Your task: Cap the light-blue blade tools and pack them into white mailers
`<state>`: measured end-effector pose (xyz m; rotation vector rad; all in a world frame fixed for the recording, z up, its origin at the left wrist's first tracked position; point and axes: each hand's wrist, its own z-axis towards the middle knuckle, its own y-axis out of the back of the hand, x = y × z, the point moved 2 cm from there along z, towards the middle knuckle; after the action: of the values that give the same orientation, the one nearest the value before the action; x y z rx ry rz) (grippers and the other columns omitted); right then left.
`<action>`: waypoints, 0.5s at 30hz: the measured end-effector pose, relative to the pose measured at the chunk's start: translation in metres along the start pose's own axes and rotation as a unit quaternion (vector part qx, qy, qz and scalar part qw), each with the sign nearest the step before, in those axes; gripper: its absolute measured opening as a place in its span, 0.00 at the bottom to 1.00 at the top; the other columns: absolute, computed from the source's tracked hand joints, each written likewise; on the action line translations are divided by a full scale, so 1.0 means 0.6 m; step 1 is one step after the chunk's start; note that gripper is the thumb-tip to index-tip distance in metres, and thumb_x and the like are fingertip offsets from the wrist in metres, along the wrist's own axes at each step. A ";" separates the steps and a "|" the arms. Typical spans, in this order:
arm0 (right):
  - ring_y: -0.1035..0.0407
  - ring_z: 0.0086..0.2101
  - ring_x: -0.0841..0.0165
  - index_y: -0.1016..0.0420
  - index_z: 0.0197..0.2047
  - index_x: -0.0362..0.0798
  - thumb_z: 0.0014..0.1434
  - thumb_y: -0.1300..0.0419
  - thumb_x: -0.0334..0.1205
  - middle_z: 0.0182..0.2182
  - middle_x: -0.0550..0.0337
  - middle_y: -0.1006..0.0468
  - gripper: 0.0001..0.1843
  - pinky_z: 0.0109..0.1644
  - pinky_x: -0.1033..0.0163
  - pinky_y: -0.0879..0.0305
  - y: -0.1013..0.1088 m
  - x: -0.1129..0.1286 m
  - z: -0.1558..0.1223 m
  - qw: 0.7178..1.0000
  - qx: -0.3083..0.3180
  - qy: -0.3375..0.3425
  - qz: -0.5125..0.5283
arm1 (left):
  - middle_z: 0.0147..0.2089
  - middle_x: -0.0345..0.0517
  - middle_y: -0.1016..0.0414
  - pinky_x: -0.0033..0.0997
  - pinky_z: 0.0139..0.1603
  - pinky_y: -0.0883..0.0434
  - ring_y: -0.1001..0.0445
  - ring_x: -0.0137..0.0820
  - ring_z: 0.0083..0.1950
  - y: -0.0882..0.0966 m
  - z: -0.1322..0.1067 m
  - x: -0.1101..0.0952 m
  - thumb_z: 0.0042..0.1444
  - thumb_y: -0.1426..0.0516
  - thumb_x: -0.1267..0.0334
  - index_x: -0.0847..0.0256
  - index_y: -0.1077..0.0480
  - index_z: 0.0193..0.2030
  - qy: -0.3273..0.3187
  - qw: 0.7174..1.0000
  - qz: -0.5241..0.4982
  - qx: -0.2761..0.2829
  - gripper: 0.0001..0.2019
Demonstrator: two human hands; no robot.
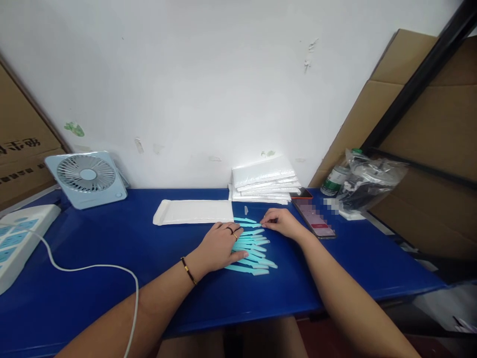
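A: What's the biggest thing there?
B: The blue table (290, 293), with a pale blue fan (88, 174) near the wall on the left.
A: And after that?
B: A stack of white mailers (264, 176) near the wall, then a single mailer (196, 212) lying flat, just in front and to the left.
A: The hands?
B: The left hand (220, 247) rests palm down, fingers slack, across the turquoise razors (251, 246). The right hand (282, 222) has its fingers pinched together at the tip of one razor.
A: Where are the razors exactly?
B: Spread in a rough row on the table, between the hands.
A: Smallest?
B: A little translucent piece (246, 210) just beyond them.
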<state>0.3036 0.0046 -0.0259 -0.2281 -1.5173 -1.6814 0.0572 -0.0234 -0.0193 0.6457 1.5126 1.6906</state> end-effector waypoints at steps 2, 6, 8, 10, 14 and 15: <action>0.29 0.31 0.68 0.19 0.33 0.50 0.54 0.38 0.43 0.31 0.57 0.22 0.08 0.36 0.64 0.34 -0.007 0.011 0.001 1.000 0.002 0.005 -0.001 | 0.61 0.52 0.36 0.42 0.59 0.44 0.40 0.42 0.62 0.000 -0.001 0.000 0.59 0.59 0.39 0.59 0.40 0.62 -0.004 1.000 -0.007 0.006 0.32; 0.28 0.31 0.68 0.19 0.34 0.50 0.55 0.39 0.42 0.31 0.57 0.22 0.08 0.35 0.65 0.34 -0.004 0.017 0.005 1.000 0.014 0.015 -0.018 | 0.62 0.52 0.37 0.42 0.60 0.44 0.41 0.42 0.63 0.000 -0.003 0.000 0.59 0.60 0.39 0.58 0.42 0.63 -0.006 1.000 -0.020 0.012 0.33; 0.28 0.34 0.67 0.20 0.37 0.51 0.57 0.42 0.39 0.34 0.57 0.22 0.09 0.39 0.63 0.33 -0.001 0.013 0.020 0.999 0.003 0.031 -0.040 | 0.62 0.51 0.38 0.42 0.60 0.44 0.42 0.41 0.63 0.000 -0.004 0.002 0.59 0.60 0.38 0.58 0.44 0.64 -0.001 1.000 -0.030 0.007 0.34; 0.28 0.41 0.65 0.21 0.43 0.52 0.58 0.45 0.33 0.40 0.57 0.22 0.14 0.46 0.60 0.34 -0.003 0.008 0.047 0.995 -0.018 0.053 -0.078 | 0.63 0.51 0.39 0.41 0.60 0.43 0.42 0.41 0.63 0.000 -0.005 0.005 0.59 0.60 0.39 0.58 0.45 0.65 0.009 0.999 -0.039 0.001 0.33; 0.32 0.48 0.62 0.22 0.46 0.55 0.55 0.45 0.27 0.47 0.57 0.24 0.20 0.54 0.55 0.38 -0.025 -0.001 0.103 0.985 0.000 0.089 -0.151 | 0.63 0.52 0.39 0.42 0.58 0.42 0.42 0.41 0.62 0.001 -0.005 0.018 0.60 0.60 0.40 0.58 0.45 0.65 0.037 0.999 -0.033 -0.006 0.33; 0.31 0.47 0.63 0.21 0.44 0.55 0.55 0.45 0.27 0.45 0.57 0.23 0.18 0.53 0.56 0.38 -0.029 -0.004 0.110 0.984 0.013 0.092 -0.153 | 0.63 0.52 0.40 0.43 0.58 0.41 0.43 0.42 0.62 0.001 -0.005 0.021 0.60 0.60 0.40 0.58 0.45 0.64 0.045 0.999 -0.028 -0.007 0.33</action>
<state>0.2681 0.0626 -0.0237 0.1801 -1.4879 -1.8616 0.0476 -0.0149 -0.0208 0.5226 1.5650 1.7064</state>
